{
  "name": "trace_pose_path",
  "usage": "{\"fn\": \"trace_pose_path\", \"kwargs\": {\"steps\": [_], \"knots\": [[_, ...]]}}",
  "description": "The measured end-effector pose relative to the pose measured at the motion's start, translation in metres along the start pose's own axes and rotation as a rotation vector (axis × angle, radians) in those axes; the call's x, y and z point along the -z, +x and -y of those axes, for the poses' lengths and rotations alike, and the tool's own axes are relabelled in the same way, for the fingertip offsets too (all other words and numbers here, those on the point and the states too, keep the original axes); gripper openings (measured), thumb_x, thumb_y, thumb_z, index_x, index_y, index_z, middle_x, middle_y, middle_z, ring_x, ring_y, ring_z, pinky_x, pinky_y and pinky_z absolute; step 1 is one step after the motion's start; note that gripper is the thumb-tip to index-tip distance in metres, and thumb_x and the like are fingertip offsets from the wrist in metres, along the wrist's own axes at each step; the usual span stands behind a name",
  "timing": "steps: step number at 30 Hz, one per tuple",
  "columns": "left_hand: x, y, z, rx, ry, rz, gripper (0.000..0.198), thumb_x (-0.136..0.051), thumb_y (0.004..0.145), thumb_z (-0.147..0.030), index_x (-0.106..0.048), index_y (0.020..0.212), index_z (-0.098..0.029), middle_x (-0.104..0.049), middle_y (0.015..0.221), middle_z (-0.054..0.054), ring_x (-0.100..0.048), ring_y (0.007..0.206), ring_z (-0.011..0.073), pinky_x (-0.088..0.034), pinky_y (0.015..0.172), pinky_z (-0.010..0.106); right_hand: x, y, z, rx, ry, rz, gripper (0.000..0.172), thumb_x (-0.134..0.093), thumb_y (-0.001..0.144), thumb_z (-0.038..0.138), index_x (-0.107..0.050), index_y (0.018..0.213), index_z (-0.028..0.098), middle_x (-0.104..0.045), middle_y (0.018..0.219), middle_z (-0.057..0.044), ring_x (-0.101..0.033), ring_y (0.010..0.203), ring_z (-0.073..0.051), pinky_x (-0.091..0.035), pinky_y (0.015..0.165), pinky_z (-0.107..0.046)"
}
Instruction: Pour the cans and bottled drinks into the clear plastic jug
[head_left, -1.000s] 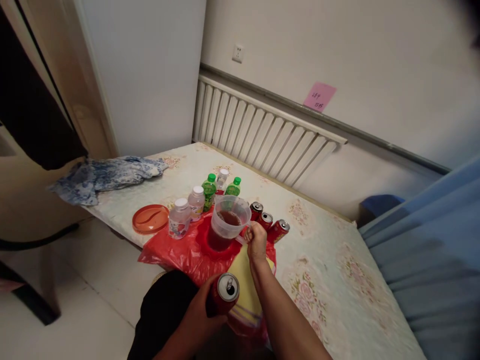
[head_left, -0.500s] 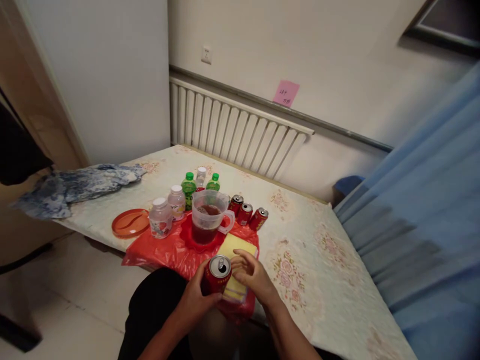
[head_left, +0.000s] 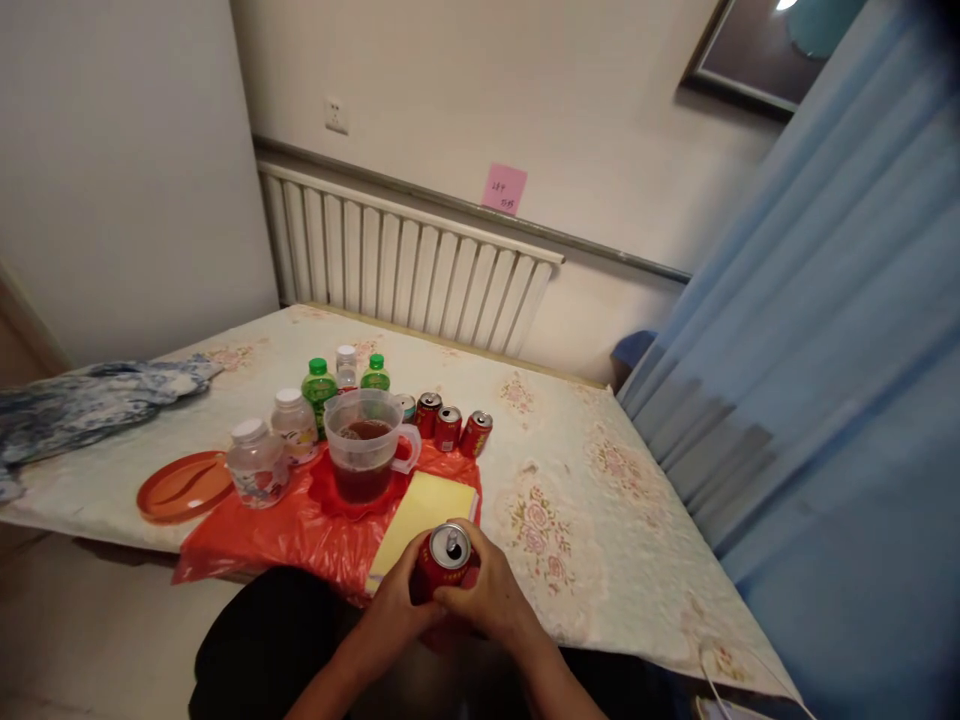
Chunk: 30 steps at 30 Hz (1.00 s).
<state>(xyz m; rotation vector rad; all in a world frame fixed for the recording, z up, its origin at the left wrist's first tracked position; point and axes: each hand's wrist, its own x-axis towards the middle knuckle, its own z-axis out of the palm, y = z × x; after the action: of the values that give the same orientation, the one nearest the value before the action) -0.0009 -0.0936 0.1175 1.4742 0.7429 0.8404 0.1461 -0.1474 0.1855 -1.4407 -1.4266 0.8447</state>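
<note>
Between my hands is a red drink can (head_left: 448,552), upright with its top opened. My left hand (head_left: 399,592) wraps its left side, and my right hand (head_left: 491,590) grips its right side, thumb across the front. Just beyond lies a yellow book or pad (head_left: 426,515) on a red plastic bag (head_left: 274,535). A clear plastic jug (head_left: 367,415) with brown liquid stands on a red dish (head_left: 319,492) farther left. Past the jug's handle several more cans stand together, among them an opened red can (head_left: 477,434).
Two jars with white lids, a near one (head_left: 257,462) and a far one (head_left: 295,425), stand left of the jug. Behind it are green-capped bottles (head_left: 319,385). An orange plate (head_left: 176,490) and crumpled patterned cloth (head_left: 97,400) lie left; a blue curtain (head_left: 840,330) hangs right.
My right hand has moved onto the can, which only my left hand held before. The view has turned to the right.
</note>
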Motion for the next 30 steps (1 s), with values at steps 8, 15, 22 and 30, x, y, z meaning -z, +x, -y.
{"fn": "trace_pose_path", "kwargs": {"steps": [8,15,22,30], "knots": [[-0.005,0.023,0.005,-0.011,-0.009,0.061,0.081,-0.072,0.063,-0.02,-0.042,0.138,-0.021,-0.055,0.137,0.012,-0.053,0.123,0.0302,-0.041,0.107,0.046,0.011,0.014,-0.01,0.004,-0.048,-0.095,0.062,-0.074,0.055,0.01,-0.061,0.115,0.019,-0.069,0.108,-0.003,-0.064,0.1,-0.023,-0.049,0.094,-0.034],[0.008,0.058,0.048,-0.039,0.324,-0.052,0.056,-0.062,0.076,-0.035,-0.051,0.127,-0.016,-0.058,0.129,0.016,-0.055,0.12,0.0315,-0.045,0.1,0.049,0.034,0.037,-0.043,-0.007,-0.06,-0.246,0.064,-0.072,0.058,0.014,-0.058,0.12,0.018,-0.068,0.115,-0.006,-0.063,0.106,-0.023,-0.049,0.096,-0.035],[0.023,0.081,0.08,-0.293,0.978,-0.18,0.023,-0.042,0.093,-0.029,-0.06,0.101,-0.018,-0.064,0.101,0.011,-0.057,0.099,0.0267,-0.047,0.092,0.046,0.06,0.062,-0.079,-0.047,-0.137,-0.391,0.064,-0.072,0.059,0.02,-0.058,0.121,0.017,-0.067,0.118,-0.008,-0.062,0.11,-0.026,-0.049,0.097,-0.038],[0.02,0.075,0.083,-0.372,1.215,-0.227,0.019,-0.04,0.093,-0.016,-0.059,0.095,-0.019,-0.062,0.096,0.006,-0.057,0.093,0.0219,-0.046,0.088,0.039,0.091,0.096,-0.111,-0.027,-0.226,-0.485,0.064,-0.071,0.06,0.027,-0.057,0.121,0.015,-0.067,0.118,-0.011,-0.063,0.109,-0.027,-0.048,0.098,-0.04]]}}
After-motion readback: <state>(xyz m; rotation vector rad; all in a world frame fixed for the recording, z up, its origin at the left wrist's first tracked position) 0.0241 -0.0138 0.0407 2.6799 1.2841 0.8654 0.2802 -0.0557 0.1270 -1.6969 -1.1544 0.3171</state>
